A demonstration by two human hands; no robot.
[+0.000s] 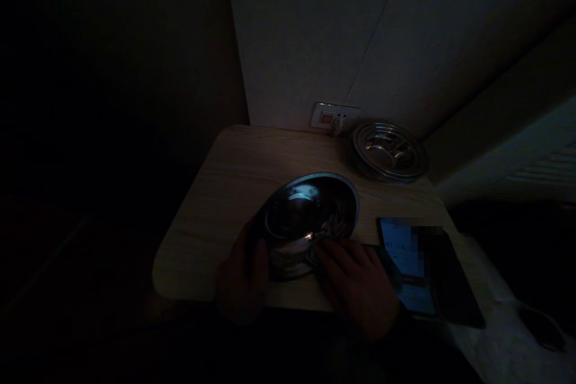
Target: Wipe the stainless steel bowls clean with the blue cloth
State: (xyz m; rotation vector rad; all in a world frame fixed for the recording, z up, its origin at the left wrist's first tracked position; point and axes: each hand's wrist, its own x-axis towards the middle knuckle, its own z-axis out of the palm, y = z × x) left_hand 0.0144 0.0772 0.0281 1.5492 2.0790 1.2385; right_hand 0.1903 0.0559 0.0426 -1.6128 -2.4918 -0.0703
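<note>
A shiny steel bowl (pixel 294 213) is tilted over the wooden table, its hollow side facing up towards me. My left hand (pixel 243 279) grips its left rim, the thumb over the edge and the fingers hidden beneath. My right hand (pixel 355 279) presses its closed fingers against the inside of the bowl at the lower right. Under those fingers is a dark cloth (pixel 390 267), part of which sticks out at the right of the hand. Dim light hides the cloth's full shape.
Several nested steel bowls (pixel 389 153) stand at the table's back right corner. A phone with a lit screen (pixel 400 252) lies in a dark open cover at the right. Behind the wooden table (pixel 202 216), a wall socket (pixel 333 117) holds a plug.
</note>
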